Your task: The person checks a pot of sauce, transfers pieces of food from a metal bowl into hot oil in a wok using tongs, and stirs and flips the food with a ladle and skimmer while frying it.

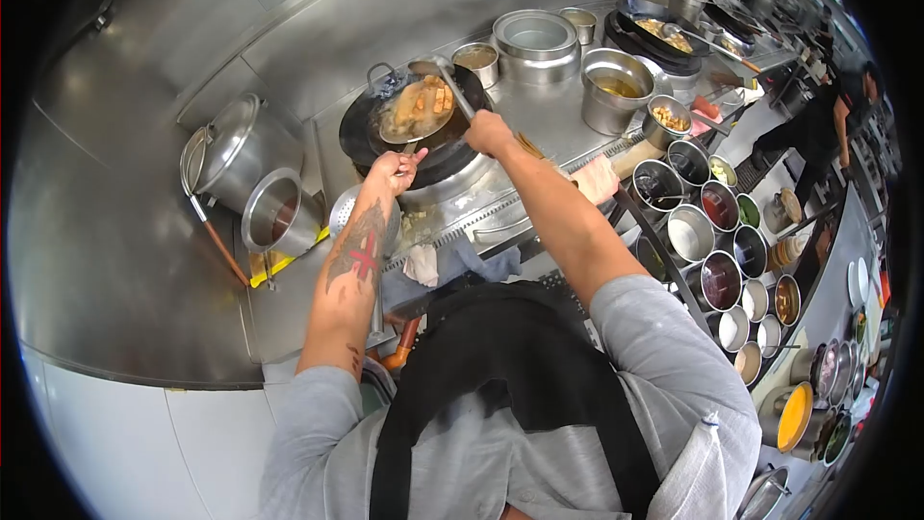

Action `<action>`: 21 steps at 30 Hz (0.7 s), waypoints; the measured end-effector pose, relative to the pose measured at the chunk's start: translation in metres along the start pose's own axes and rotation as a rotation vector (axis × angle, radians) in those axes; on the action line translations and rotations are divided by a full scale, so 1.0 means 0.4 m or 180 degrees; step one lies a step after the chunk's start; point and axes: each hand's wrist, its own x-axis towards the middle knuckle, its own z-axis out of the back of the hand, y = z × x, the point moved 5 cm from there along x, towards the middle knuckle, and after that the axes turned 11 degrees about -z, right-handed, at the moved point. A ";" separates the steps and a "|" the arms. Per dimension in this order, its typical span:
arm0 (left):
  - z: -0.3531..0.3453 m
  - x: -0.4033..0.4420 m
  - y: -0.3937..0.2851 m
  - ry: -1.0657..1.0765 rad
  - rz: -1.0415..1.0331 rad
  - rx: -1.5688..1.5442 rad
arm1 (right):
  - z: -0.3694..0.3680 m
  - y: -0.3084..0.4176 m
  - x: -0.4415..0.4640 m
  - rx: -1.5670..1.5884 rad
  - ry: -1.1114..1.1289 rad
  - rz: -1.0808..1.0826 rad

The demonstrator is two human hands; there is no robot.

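Over a black wok (358, 130) on the stove, golden-brown fried pieces (421, 104) rest in a round, shallow skimmer (387, 132). My left hand (397, 171) is closed around the skimmer's short handle at the near side of the wok. In my right hand (491, 133) is the handle of a metal ladle (460, 94), which slants away to the far left. The ladle's bowl is at the far edge of the fried pieces; I cannot tell whether it touches them. Part of the wok's inside is hidden by the skimmer and food.
Left of the stove stand a lidded pot (236, 149) and an open pot (279, 212). A pot of yellowish oil (616, 87) and a second wok (659, 39) are to the right. Several seasoning containers (691, 231) line my right side. A person in dark clothes (818, 130) stands farther right.
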 end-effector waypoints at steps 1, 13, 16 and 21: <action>-0.013 -0.003 0.007 -0.0067 0.0014 -0.0060 | -0.011 -0.006 -0.006 -0.0037 -0.0298 0.0125; 0.115 0.033 0.024 0.0159 -0.0636 0.0087 | 0.031 -0.025 -0.062 -0.0199 0.0462 0.0345; 0.129 0.013 0.019 0.0404 -0.0649 0.0098 | 0.057 -0.016 -0.093 0.0311 -0.0006 0.0017; 0.094 -0.081 0.045 0.0114 -0.1090 0.0496 | 0.060 0.044 -0.072 0.0225 -0.0268 0.0218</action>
